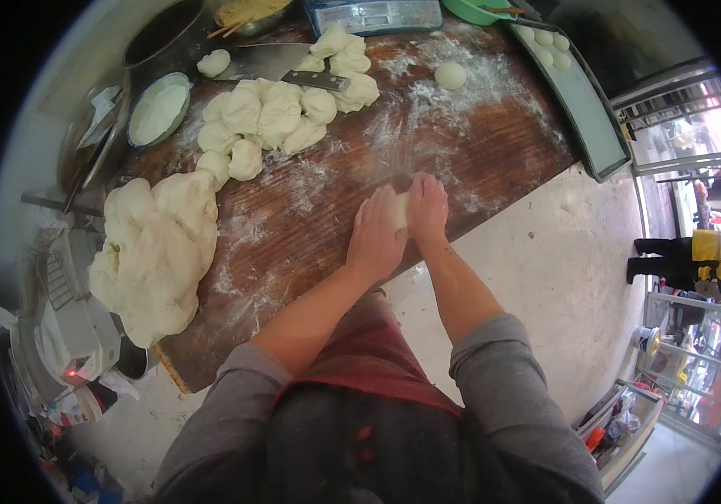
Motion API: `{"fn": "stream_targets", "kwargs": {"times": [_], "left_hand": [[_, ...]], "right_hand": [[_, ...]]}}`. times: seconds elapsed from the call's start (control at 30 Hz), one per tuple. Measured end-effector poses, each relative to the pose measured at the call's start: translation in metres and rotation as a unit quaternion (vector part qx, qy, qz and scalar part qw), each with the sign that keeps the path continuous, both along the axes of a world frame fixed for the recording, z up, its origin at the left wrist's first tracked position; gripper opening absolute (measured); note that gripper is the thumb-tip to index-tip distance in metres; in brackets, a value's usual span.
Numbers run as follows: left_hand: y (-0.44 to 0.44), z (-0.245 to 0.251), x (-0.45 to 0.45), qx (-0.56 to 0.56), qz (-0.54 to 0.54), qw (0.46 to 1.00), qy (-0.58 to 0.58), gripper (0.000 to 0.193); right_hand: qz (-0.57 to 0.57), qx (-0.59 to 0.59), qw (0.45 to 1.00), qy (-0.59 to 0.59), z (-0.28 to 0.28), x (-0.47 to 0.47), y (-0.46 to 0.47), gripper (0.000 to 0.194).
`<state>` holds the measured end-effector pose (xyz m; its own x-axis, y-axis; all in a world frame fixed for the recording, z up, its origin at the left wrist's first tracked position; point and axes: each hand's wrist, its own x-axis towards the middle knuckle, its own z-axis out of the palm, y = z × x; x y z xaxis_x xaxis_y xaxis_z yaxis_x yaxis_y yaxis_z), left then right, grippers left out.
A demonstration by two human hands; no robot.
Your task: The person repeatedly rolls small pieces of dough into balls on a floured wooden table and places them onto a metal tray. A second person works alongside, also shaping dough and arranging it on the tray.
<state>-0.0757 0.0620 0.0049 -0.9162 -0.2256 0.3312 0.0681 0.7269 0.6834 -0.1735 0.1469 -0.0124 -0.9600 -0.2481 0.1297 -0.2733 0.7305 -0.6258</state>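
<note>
Between my left hand (378, 232) and my right hand (428, 208) is a piece of dough (402, 211), cupped from both sides on the floured wooden table (285, 239) near its front edge. The fingers hide part of it. Several dough lumps (280, 113) lie clustered behind and to the left. A large mass of dough (159, 252) rests at the table's left end. A knife with a dark handle (315, 80) lies among the lumps. One round dough ball (450, 75) sits alone on flour beyond my hands.
A bowl of flour (160, 110) stands at the left. At the back are a scale (376, 16) and a green basin (477, 11). A long tray (594, 120) at the right holds several dough balls. A person in a yellow vest (707, 246) stands far right.
</note>
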Motion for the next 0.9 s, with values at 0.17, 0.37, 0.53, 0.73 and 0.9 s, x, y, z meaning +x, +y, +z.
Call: {"fn": "stream_targets", "kwargs": {"times": [0.17,0.37,0.53,0.73,0.9], "left_hand": [[0.0,0.008,0.0,0.021,-0.05,0.997,-0.056,0.064],[-0.001,0.002,0.001,-0.018,-0.013,0.995,-0.094,0.067],[0.002,-0.007,-0.007,-0.013,-0.057,0.985,-0.161,0.054],[0.004,-0.007,-0.003,-0.038,-0.003,0.998,-0.039,0.057],[0.007,-0.012,0.003,0.036,-0.045,0.998,-0.027,0.062]], "right_hand": [[-0.046,-0.095,0.978,-0.179,0.012,0.008,-0.002,0.027],[0.075,0.009,0.994,0.083,-0.007,-0.001,-0.002,0.022],[0.153,0.401,0.889,0.163,-0.006,-0.004,-0.004,0.028],[0.057,-0.077,0.994,0.052,0.002,0.007,-0.009,0.017],[-0.008,-0.215,0.976,-0.035,0.004,0.012,-0.011,0.018]]}}
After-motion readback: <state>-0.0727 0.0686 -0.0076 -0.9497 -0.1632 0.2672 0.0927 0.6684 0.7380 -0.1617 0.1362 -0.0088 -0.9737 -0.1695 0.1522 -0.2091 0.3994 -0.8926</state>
